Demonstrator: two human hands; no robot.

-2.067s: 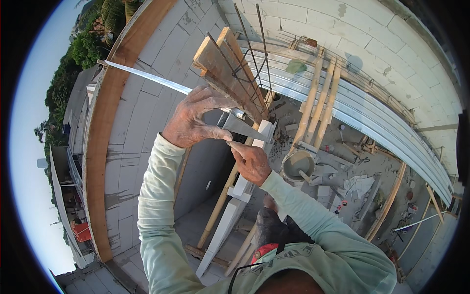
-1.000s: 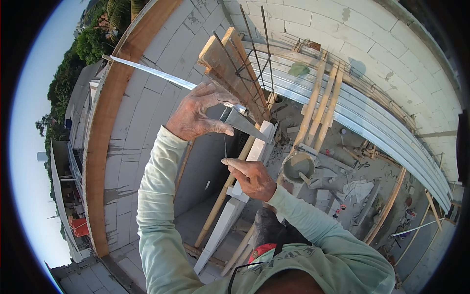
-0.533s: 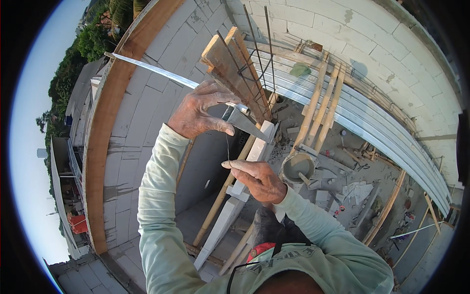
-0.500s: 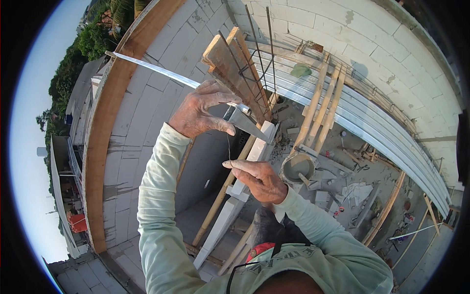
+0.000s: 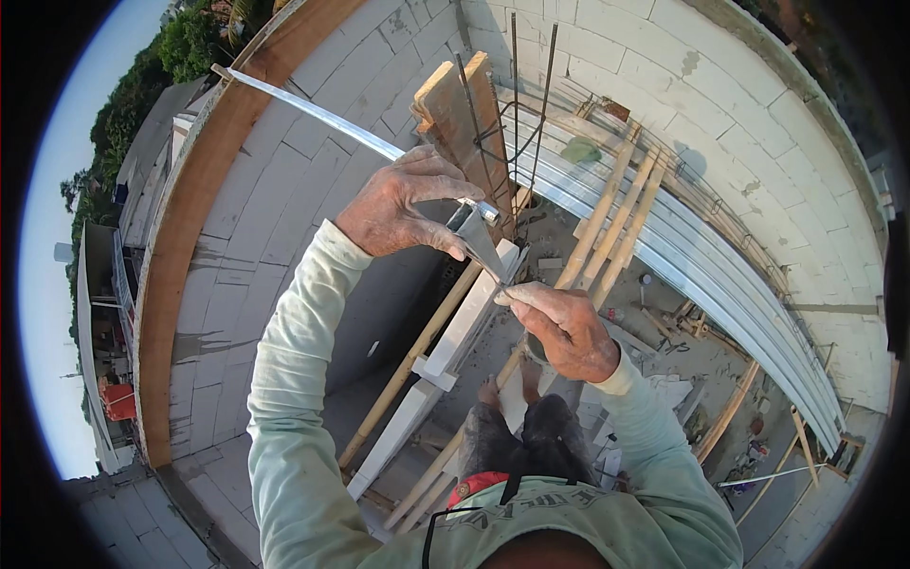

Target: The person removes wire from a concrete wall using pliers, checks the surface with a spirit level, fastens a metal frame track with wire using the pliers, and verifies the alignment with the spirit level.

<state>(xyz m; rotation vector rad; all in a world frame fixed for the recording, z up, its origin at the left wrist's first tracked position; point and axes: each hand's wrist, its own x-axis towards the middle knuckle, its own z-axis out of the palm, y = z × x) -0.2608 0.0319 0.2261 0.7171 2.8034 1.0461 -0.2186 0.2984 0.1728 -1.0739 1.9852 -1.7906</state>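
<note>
My left hand (image 5: 410, 204) grips the near end of a long silvery metal bar (image 5: 313, 121), whose far end rests on the wooden board topping the left wall. A grey tapered metal piece (image 5: 479, 245) with a dark part hangs beneath that end, by my left thumb. My right hand (image 5: 564, 327) is closed in a pinch near the tapered piece's lower tip; the thin wire seen earlier is too small to follow now. Behind them stand a plank (image 5: 441, 119) and upright rebar (image 5: 517, 114). A white beam (image 5: 460, 327) runs beneath my hands.
Block walls (image 5: 730, 85) surround me. Bamboo poles (image 5: 616, 223) cross long metal sheets (image 5: 758, 341) on the right. A bamboo pole (image 5: 408, 370) runs beside the white beam. My bare feet are on narrow supports above a cluttered floor (image 5: 654, 303), with rubble and timber below.
My right hand has moved right and slightly up, toward the tapered piece's tip. My left hand still grips the bar. The view has shifted, bringing my bare feet into sight.
</note>
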